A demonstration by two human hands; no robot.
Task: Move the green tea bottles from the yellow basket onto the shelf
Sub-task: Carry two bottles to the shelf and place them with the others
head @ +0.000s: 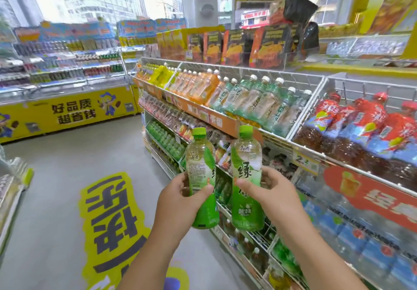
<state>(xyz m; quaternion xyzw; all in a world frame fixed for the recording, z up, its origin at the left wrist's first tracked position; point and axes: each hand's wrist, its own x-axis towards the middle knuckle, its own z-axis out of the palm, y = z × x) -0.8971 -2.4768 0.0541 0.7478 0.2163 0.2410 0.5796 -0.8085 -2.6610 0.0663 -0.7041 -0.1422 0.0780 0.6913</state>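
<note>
We hold two green tea bottles upright in front of us, side by side and just apart, each with a bright green cap. Our left hand [180,197] is wrapped round the middle of the left bottle [202,177], whose label shows its small-print side. Our right hand [269,188] grips the right bottle [247,177] round its middle, thumb across the large green character on the front. Both bottles are in the air beside the shelf [225,120], which runs along our right in wire-fronted tiers. Its upper tier carries slanted rows of orange drinks [198,86], pale green bottles [259,100] and red-capped bottles [361,127]. On the grey floor lies a yellow sticker [112,217] with dark characters
</note>
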